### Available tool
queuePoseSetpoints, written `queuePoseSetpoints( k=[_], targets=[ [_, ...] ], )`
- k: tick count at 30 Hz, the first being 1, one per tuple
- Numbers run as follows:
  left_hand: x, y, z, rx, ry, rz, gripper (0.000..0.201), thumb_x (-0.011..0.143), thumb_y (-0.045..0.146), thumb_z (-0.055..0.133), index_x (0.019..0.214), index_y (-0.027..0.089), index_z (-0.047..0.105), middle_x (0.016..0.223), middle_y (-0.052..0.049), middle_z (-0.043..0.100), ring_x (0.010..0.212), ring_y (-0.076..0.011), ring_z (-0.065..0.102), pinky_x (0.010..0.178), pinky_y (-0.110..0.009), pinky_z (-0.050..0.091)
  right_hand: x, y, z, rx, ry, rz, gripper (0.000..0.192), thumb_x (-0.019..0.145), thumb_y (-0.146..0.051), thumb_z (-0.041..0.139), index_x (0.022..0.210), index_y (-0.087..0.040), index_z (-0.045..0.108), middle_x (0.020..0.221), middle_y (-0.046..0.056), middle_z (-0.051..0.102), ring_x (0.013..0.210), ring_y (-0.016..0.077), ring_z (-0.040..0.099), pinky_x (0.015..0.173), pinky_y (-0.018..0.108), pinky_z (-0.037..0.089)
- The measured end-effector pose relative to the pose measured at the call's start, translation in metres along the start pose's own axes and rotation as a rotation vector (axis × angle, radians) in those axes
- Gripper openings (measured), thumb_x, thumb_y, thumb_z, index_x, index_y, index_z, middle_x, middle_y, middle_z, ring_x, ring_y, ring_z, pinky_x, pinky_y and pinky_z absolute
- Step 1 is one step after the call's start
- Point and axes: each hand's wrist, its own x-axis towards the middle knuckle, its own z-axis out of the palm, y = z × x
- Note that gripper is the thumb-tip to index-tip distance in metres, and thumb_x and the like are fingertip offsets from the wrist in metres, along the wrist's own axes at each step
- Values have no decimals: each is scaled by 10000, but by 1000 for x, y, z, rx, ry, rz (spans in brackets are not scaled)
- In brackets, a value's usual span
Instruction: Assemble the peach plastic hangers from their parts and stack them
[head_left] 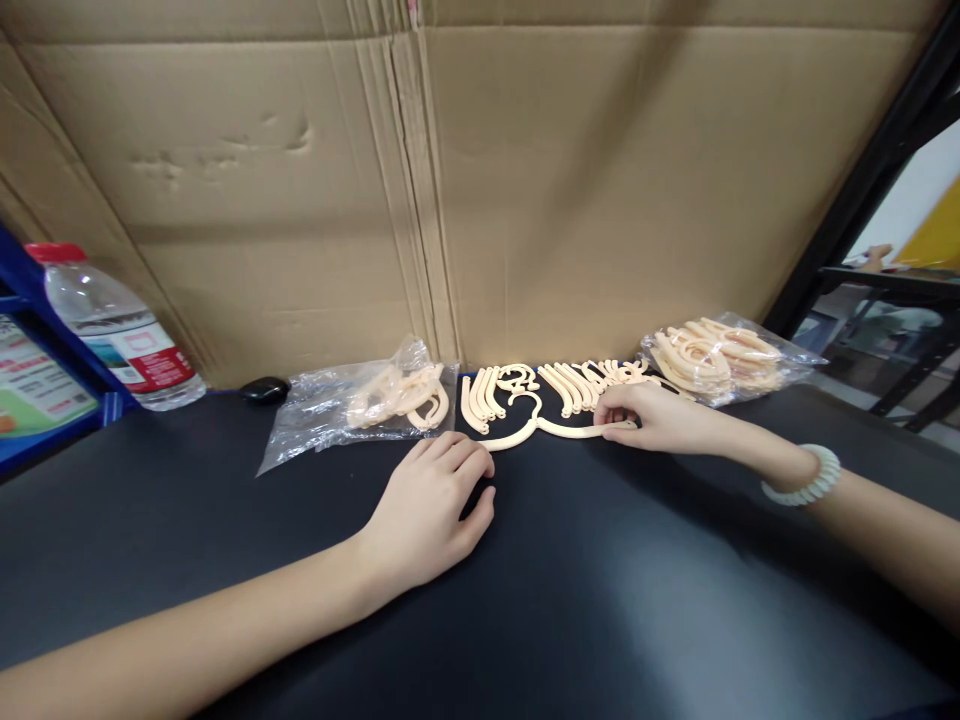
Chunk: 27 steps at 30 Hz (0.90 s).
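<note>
2 hands on the black worktop [600, 600] — a cream plastic hanger [536, 428] lies between them.

The hanger lies flat on the worktop, hook pointing toward the cardboard wall [480, 180]. The right hand [652, 418] pinches the hanger's right arm tip between thumb and fingers; a pale bead bracelet [806, 478] sits on that wrist. The left hand [435, 510] rests palm-down just left of the hanger, fingers loosely curled, gripping nothing, its fingertips at or near the hanger's left tip — contact cannot be told. Just behind the hanger: a row of loose hanger pieces [555, 388]. Left of the hanger: a clear bag of pieces [360, 405], a small black object [264, 390], and farther left a water bottle [120, 335]. Right of the hanger: a 2nd, fuller bag [720, 360].
</note>
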Motion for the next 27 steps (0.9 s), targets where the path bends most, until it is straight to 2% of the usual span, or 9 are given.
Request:
queuePoseSetpoints(
  k=[4, 7, 11, 14, 20, 27],
  targets=[
    [1, -2, 0, -30, 62, 38, 87, 856, 170, 491, 873, 183, 575, 1012, -90, 645, 1039, -279, 553, 891, -454, 458, 0, 1, 0, -11, 4, -11, 131, 763, -154, 535, 833, -164, 645, 760, 45, 653, 667, 160, 589, 615, 279, 462],
    [9, -15, 0, -48, 118, 71, 133, 872, 133, 475, 889, 180, 598, 1053, -91, 643, 1116, -274, 520, 950, -450, 430, -1, 3, 1, -25, 31, -34, 185, 779, -173, 535, 918, -160, 656, 801, 56, 673, 693, 170, 612, 646, 293, 482],
    [25, -46, -3, -82, 139, 89, 264, 900, 77, 411, 986, 172, 642, 1030, -93, 672, 1062, -259, 540, 944, -461, 428, 2, 5, 3, -48, 216, -49, 155, 821, -206, 520, 870, -174, 663, 876, 75, 700, 793, 196, 632, 730, 329, 487],
    [33, -68, -4, -100, 68, 147, 322, 895, 53, 415, 1014, 201, 676, 1025, -72, 690, 1036, -242, 557, 936, -437, 438, 9, 1, 4, -71, 315, -68, 145, 842, -224, 526, 841, -183, 665, 864, 73, 702, 804, 206, 625, 740, 342, 477],
    [37, -83, 0, -140, -50, 244, 368, 898, 42, 416, 1106, 213, 667, 1094, -72, 697, 1048, -220, 586, 935, -395, 458, 48, -14, 11, -133, 288, -124, 116, 821, -150, 579, 854, -174, 688, 828, 55, 709, 796, 193, 626, 741, 309, 455],
    [39, -88, 1, -159, -36, 260, 308, 915, 64, 418, 1017, 198, 676, 1043, -71, 694, 995, -210, 605, 912, -381, 473, 107, -17, 32, -137, 284, -143, 69, 783, -218, 681, 756, -165, 715, 754, 68, 693, 736, 191, 612, 682, 293, 425]
  ],
)
